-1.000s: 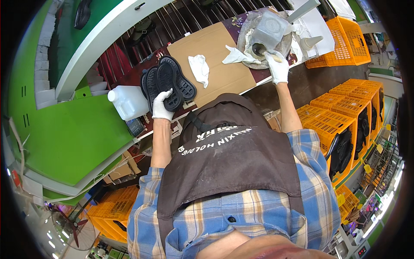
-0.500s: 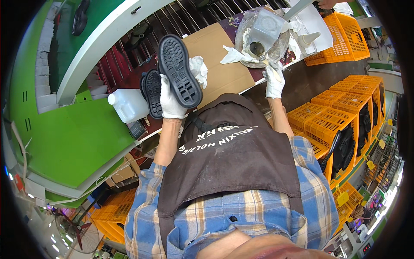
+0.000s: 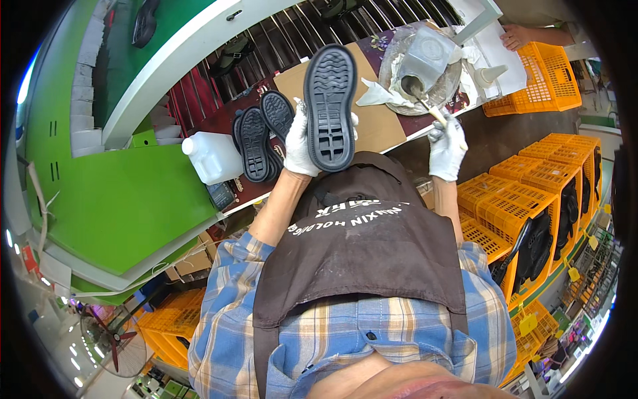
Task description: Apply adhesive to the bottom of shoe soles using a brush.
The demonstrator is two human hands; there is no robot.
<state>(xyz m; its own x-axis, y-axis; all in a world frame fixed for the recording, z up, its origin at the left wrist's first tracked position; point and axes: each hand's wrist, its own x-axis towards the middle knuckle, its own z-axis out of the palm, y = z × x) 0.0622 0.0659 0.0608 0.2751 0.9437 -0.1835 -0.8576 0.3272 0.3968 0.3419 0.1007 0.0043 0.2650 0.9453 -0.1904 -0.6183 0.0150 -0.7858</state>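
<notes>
A black shoe sole (image 3: 330, 106) is gripped in my white-gloved left hand (image 3: 300, 143), its treaded side turned up toward me. Fingers wrap round both of its edges. Just left of that hand, more black soles (image 3: 254, 147) lie in a pile on the table, with another sole (image 3: 278, 113) beside them. My right hand (image 3: 446, 149), also gloved, is closed round the pale handle of a brush (image 3: 437, 116). The brush's far end reaches into the dark opening of a translucent plastic container (image 3: 430, 54), which lies in a plastic-lined round tray (image 3: 399, 106).
Brown cardboard (image 3: 379, 123) covers the table's middle. A white jug (image 3: 212, 158) stands at left by the green surface (image 3: 126, 213). Orange crates (image 3: 508, 199) with soles line the right side. Another person's hand (image 3: 513, 38) is near a crate (image 3: 548, 76) at far right.
My left hand has carried the sole to the right, away from the pile. My right hand has drawn back slightly toward me, and the brush now shows clearly. Another person's hand has come further into view.
</notes>
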